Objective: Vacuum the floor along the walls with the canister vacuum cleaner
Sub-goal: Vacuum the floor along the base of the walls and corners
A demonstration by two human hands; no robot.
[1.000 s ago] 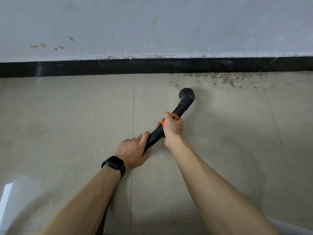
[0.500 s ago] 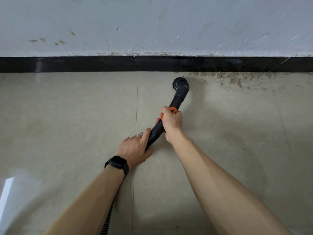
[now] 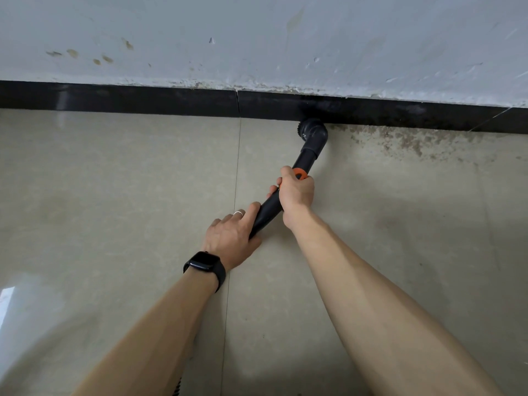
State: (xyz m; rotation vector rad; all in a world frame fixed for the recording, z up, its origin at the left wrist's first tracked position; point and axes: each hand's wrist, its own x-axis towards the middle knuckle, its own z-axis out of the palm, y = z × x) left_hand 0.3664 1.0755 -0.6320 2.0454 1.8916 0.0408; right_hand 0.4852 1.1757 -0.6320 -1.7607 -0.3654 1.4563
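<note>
Both hands grip the black vacuum wand (image 3: pixel 271 208): right hand (image 3: pixel 295 192) wrapped near the orange collar (image 3: pixel 300 174), left hand (image 3: pixel 231 238) lower down. The nozzle (image 3: pixel 313 132) sits on the floor (image 3: pixel 114 181), touching the black skirting (image 3: pixel 143 100), beside brown grime (image 3: pixel 405 140).

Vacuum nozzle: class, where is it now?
In the head view, the nozzle sits right of centre, against the black skirting board, at the left edge of the dirt patch.

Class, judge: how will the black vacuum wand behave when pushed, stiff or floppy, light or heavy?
Probably stiff: the wand shows no sag from the left hand to the nozzle. Likely light: the right hand guides it with arm extended.
</note>
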